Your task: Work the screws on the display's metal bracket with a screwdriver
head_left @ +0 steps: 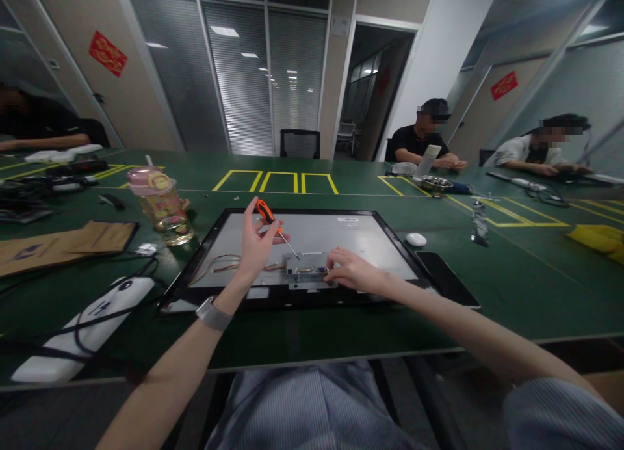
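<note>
A flat display panel [326, 232] with a grey back and black frame lies face down on the green table. Near its front edge sits a metal bracket [298, 277] with a small connector board, and thin wires [227, 263] run from it to the left. My left hand [257, 242] is closed on an orange and black screwdriver [264, 211], its shaft slanting down so the tip is at the bracket's upper left. With fingers bent, my right hand [353, 270] grips the right end of the bracket.
A black phone [446, 277] and a white earbud case [416, 240] lie right of the panel. On the left stand a pink-lidded bottle [163, 209], a brown paper bag [63, 245] and a white power bank [92, 326] with cables. Several people sit across the table.
</note>
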### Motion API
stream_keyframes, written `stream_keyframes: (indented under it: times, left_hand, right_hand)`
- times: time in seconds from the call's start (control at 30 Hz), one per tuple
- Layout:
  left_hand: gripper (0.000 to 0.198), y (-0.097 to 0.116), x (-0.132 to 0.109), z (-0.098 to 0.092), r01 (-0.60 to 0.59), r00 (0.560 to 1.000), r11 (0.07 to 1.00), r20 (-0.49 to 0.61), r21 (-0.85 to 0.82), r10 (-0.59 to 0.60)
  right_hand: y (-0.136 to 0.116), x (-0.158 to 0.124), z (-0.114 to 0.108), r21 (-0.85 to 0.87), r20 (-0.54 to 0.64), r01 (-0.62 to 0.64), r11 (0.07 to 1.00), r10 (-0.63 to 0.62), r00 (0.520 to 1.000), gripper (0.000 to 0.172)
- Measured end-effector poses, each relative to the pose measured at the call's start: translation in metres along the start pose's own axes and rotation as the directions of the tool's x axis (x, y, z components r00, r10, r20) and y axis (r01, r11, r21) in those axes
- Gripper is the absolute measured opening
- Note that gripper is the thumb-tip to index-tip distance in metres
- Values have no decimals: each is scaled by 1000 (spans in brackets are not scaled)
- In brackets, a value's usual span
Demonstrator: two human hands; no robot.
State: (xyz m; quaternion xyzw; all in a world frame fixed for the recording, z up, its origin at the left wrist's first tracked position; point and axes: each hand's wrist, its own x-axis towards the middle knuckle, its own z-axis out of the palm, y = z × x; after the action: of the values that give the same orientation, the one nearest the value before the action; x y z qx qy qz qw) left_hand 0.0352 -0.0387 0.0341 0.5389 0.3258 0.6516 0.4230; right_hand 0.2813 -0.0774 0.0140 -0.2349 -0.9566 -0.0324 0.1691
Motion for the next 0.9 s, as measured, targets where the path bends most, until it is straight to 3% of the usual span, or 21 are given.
stream_keyframes:
  times: [0.3,0.53,0.9]
  left_hand:
    - [75,2,0,2,11,1000,1000,-10,-10,-11]
    - [75,2,0,2,7,1000,1000,-5,0,-7]
    - [74,0,-1,1,1,1000,1000,0,-6,-1]
  right_hand:
    - [0,-11,13,122,-111,-164,979,178,978,8]
    - [2,-16,17,27,-163,-123,992,126,978,16]
    - [-1,-15,14,-68,-155,-60,996,48,987,21]
